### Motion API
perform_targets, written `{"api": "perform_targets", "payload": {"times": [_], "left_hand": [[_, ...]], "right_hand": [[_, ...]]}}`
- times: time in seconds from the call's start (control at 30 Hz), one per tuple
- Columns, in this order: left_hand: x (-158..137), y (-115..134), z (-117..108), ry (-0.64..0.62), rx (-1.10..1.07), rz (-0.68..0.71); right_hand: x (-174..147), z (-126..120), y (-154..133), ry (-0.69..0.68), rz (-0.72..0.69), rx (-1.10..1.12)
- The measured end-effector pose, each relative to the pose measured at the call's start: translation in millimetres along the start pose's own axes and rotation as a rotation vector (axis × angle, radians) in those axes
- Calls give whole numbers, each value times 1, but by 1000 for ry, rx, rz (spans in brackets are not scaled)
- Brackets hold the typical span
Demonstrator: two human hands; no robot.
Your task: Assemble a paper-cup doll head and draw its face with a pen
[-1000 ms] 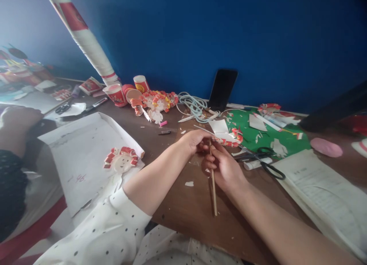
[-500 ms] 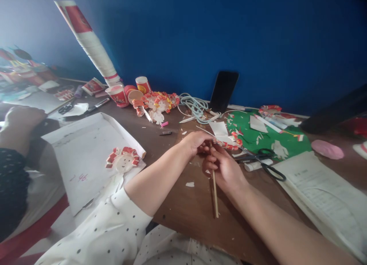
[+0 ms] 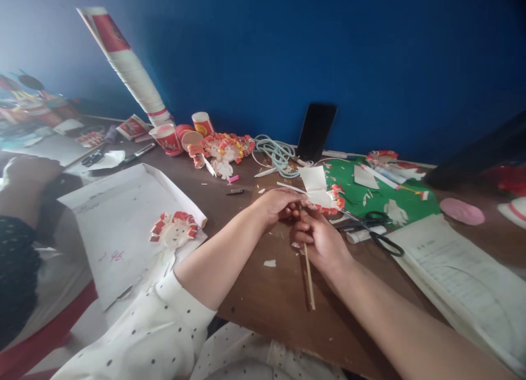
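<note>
Okay, clock is centred on the hands, 12 away from the body. Stick [image 3: 309, 278] sits over the surface [image 3: 263, 309], tail toward 6. Right hand [image 3: 322, 237]: fingers curled closed around it. Left hand [image 3: 279, 205]: fingers bent in at the stick's top; can't tell what they hold or how tight. Red-and-white paper trim [image 3: 324, 209] meets the fingertips, running to 2; any join to the stick is hidden.

Risks, my read: uneven finger pressure could twist the stick and crease or tear the trim. Loose tail is a lever; a sleeve or lap bump likely swings the top. Scissors [image 3: 365, 225] at 3, blades toward the trim: a rightward slip could snag it. Scrap [image 3: 269, 263] at 8 could stick to the work if glue's wet.
</note>
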State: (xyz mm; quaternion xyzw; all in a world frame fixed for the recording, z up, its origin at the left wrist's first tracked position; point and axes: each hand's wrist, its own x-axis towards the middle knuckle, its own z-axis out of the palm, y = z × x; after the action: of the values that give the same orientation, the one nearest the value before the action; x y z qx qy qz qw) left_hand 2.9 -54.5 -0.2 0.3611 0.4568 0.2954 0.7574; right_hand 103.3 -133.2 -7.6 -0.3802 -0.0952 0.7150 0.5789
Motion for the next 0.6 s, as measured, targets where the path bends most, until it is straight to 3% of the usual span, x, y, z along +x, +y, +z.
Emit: {"api": "perform_targets", "payload": {"times": [0.2, 0.6], "left_hand": [[0, -1, -7, -102, -47, 33], [2, 2, -15, -116, -67, -3]], "right_hand": [[3, -2, -1, -24, -23, -16], [4, -4, -2, -65, -86, -66]]}}
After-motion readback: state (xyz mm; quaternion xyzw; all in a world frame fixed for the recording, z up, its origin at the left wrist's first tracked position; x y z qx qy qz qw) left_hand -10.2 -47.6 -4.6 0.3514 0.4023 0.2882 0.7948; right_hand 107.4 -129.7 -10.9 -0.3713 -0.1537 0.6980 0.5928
